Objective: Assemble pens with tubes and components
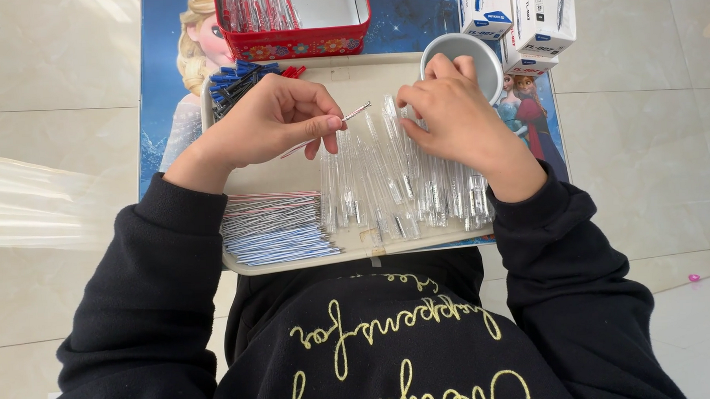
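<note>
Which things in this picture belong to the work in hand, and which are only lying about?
In use:
- left hand, pinching a thin refill with a spring tip
- right hand, on the clear pen barrels
- beige tray
- refill stack
- pen caps

Lying about:
- red tin
- grey cup
- white boxes
- cartoon mat

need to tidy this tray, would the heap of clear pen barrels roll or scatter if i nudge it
Probably yes. The clear pen barrels are slim, round tubes lying loose and overlapping on the tray, so a nudge would likely send them rolling or sliding. They look like thin hollow plastic, so probably light and stiff. The tray's low rim may catch strays.
</note>
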